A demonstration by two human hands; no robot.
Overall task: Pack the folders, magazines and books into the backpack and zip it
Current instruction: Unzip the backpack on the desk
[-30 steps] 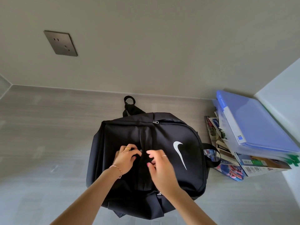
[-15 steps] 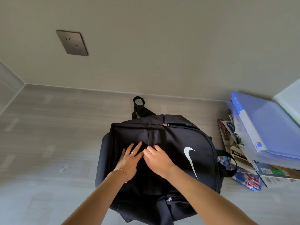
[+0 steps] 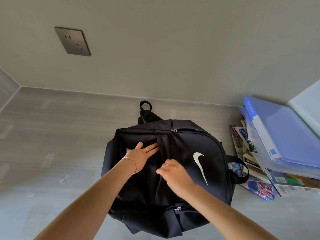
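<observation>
Grey floor, black backpack under both hands' fingers

A plain beige wall fills the far part of the view, evenly and softly lit. On it, to the far left, sits a dark grey socket plate with small slots, tilted by the wide-angle lens. Where the wall meets the floor a thin pale seam runs left to right. The floor is grey with faint wood-like streaks running sideways, and dull patches of reflected light lie on its left side. At the far left edge a second wall meets the first in a corner. At the right edge stands a pale, whitish panel
</observation>
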